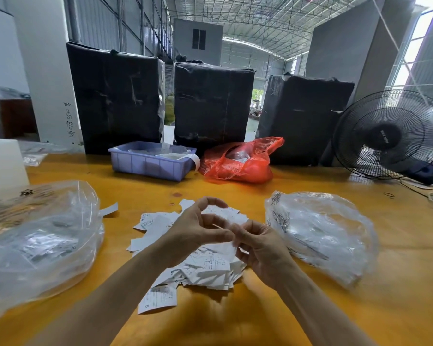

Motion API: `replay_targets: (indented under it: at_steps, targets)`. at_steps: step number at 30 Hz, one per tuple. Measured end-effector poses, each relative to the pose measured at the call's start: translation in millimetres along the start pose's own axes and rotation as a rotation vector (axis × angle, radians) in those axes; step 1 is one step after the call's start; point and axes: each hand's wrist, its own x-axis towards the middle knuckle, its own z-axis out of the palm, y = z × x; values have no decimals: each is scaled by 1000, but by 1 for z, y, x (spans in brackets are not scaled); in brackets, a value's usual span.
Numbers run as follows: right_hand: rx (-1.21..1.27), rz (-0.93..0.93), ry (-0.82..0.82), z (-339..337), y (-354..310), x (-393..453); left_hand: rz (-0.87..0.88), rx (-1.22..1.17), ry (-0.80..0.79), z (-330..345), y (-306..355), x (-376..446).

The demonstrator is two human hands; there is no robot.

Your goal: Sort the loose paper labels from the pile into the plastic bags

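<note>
Head view, and both hands meet right over the pile of paper labels point(200, 265), which lies in the middle of the yellow worktop point(235, 318). The left hand point(198, 231) has its fingers curled, thumb and forefinger arched in a loop, pinching a thin, blurred label point(229, 245) that stands between the two hands. The right hand point(258, 248) has its fingers curled in as well and pinches the same label from the other side. One single label point(157, 299) lies flat just nearer the person than the pile, an "S" printed on it. To the left of the pile sits a big clear plastic bag point(41, 240), bulging, with pale sheets showing inside. To the right sits a second clear plastic bag point(320, 236), crumpled and with labels inside it too. Further back on the worktop, a blue-violet tray point(150, 164) stands beside a red plastic bag point(243, 162). Behind them stand three black wrapped boxes point(210, 103), and a black fan point(390, 136) sits at far right.
</note>
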Motion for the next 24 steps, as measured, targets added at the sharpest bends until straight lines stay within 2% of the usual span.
replay_targets:
  at_steps: [4, 8, 14, 18, 24]
  targets:
    - [66, 37, -23, 1, -2, 0, 103, 28, -5, 1, 1, 1]
    - [127, 27, 18, 2, -4, 0, 31, 3, 94, 0, 1, 2]
    - [83, -13, 7, 0, -6, 0, -42, -88, 205, -5, 1, 5]
    - [44, -46, 7, 0, -6, -1, -120, 45, 131, -10, 2, 3]
    - [-7, -77, 64, -2, -7, -1, -102, 119, 85, -6, 3, 3]
